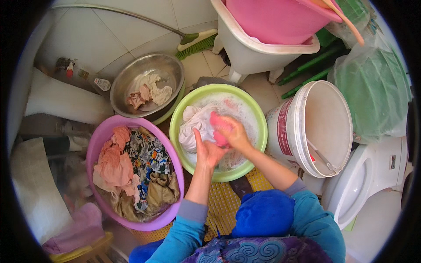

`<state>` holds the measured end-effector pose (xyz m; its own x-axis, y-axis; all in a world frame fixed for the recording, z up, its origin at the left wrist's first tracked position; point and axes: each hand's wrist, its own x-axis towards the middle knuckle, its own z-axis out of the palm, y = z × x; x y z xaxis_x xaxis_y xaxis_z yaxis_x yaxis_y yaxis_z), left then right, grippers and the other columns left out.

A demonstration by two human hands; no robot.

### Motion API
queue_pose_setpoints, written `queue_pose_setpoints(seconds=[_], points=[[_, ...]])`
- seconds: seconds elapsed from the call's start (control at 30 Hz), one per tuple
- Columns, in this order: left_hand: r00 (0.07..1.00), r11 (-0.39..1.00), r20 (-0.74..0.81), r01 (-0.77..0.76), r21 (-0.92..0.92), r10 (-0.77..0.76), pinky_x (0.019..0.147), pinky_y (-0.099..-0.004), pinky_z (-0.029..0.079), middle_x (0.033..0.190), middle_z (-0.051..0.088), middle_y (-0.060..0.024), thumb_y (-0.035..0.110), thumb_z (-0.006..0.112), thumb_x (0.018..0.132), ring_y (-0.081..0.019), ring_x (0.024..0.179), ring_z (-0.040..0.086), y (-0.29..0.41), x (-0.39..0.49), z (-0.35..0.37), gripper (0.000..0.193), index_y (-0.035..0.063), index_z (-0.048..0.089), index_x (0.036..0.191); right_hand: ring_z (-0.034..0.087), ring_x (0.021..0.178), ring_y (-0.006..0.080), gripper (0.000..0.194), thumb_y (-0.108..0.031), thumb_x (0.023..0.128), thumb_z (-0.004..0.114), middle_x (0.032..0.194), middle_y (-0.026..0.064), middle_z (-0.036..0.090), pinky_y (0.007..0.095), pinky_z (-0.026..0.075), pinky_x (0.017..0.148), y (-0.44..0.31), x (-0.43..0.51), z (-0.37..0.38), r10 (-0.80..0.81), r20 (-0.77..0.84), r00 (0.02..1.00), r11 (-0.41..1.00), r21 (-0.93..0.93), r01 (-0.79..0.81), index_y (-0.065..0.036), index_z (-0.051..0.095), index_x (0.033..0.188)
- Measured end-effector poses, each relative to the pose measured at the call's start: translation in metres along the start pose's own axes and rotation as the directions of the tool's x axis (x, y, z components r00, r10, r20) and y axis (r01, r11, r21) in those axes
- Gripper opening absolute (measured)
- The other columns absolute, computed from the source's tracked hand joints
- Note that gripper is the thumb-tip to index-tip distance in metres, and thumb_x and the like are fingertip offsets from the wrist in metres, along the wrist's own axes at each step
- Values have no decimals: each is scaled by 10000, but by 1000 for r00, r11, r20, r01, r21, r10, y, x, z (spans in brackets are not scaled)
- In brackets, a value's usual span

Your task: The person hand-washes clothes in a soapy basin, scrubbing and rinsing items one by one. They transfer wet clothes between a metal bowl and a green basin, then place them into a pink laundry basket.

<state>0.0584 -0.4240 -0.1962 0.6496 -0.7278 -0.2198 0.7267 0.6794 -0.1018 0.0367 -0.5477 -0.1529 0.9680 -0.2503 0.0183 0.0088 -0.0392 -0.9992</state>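
Note:
A light green plastic basin [259, 144] with sudsy water [245, 111] stands before me. White wet cloth [197, 126] lies heaped at the basin's left side. My right hand [234, 133] grips a pink cloth [222, 126] over the basin; it is slightly blurred. My left hand [210, 153] is beside the pink cloth, palm up with the thumb raised; whether its fingers hold part of the cloth I cannot tell. A reddish patch [230, 103] shows under the foam at the far side.
Left is a purple basin [177, 184] of clothes; behind it, a steel basin [121, 98] with small cloths. A white bucket [325, 131] and toilet [352, 187] are on the right. A broom [197, 42] and a white tub [260, 56] holding a pink basin [273, 19] stand beyond.

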Motion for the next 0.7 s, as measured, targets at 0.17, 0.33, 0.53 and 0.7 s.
queue_pose_setpoints(seconds=[0.17, 0.33, 0.53, 0.7], points=[[688, 850, -537, -233, 473, 488, 843, -438, 444, 1066, 555, -123, 244, 446, 865, -266, 977, 540, -26, 30, 1, 304, 55, 507, 1095, 566, 884, 307, 183, -200, 770, 628, 967, 144, 568, 379, 458, 711, -28, 6, 18, -2, 62, 998, 845, -533, 35, -42, 605, 860], [681, 876, -566, -257, 409, 464, 686, -343, 498, 927, 580, -125, 181, 521, 840, -207, 765, 585, -18, 31, -13, 291, -25, 521, 1044, 571, 747, 340, 251, -275, 799, 566, 807, 162, 582, 447, 433, 637, -5, 28, 27, 38, -220, 975, 834, -530, -152, -27, 564, 760], [836, 836, -257, -356, 417, 484, 715, -314, 481, 923, 580, -79, 296, 533, 849, -175, 806, 566, -7, 30, -27, 345, 28, 540, 1066, 515, 686, 389, 324, -299, 855, 468, 744, 223, 535, 454, 408, 624, 29, 16, 40, 112, -99, 989, 934, -330, -139, -1, 538, 748], [627, 732, -481, -220, 645, 613, 627, -282, 466, 809, 576, -43, 196, 571, 828, -140, 723, 553, -11, 30, -6, 210, 28, 577, 954, 505, 648, 374, 264, -227, 874, 456, 695, 196, 498, 437, 383, 573, 12, 15, 45, -229, -146, 962, 832, -543, 115, 0, 491, 743]])
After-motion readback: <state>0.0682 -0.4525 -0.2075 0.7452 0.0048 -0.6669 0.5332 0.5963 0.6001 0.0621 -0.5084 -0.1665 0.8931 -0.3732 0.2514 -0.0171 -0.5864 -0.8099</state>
